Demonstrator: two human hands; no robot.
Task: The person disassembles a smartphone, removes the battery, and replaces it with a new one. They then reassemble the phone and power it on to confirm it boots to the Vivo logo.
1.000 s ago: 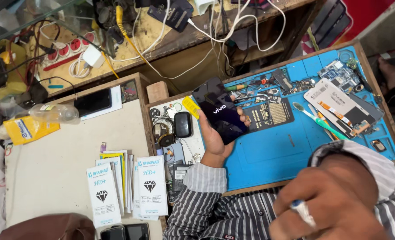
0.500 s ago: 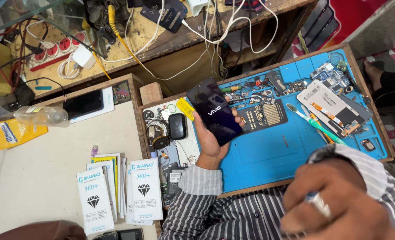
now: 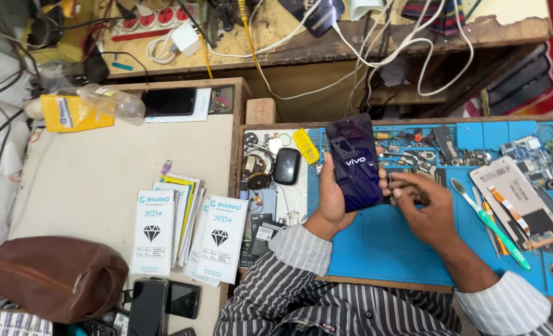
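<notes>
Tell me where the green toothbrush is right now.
In the head view, the green toothbrush lies on the blue work mat, right of the right hand, beside the opened phone back.

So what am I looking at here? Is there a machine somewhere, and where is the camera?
No machine: a person works with two bare hands, filmed by a camera worn on the head that looks down at the bench. The left hand holds a dark phone upright over a blue work mat. The right hand touches the phone's side edge. On the mat lie small phone parts, a green toothbrush and an opened phone back. To the left are white flat packets and a brown pouch.
</notes>
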